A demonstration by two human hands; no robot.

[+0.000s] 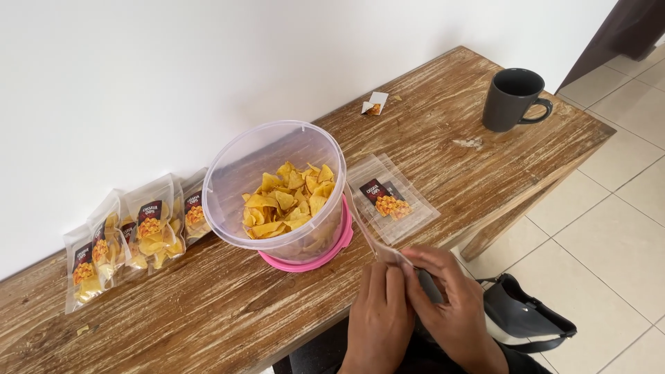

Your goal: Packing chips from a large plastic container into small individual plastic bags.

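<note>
Fingers of the left hand point(379, 315) and right hand point(454, 312) pinch the mouth of an empty clear plastic pouch point(377, 242), apparently opening it. Just beyond them sits the clear round tub of yellow chips point(280, 194); filling would need one hand freed.

A dark grey mug point(514, 99) is standing far beyond the hands to their right; a black bag point(524, 316) is lying on the tiled floor point(616, 228) just right of them.
</note>
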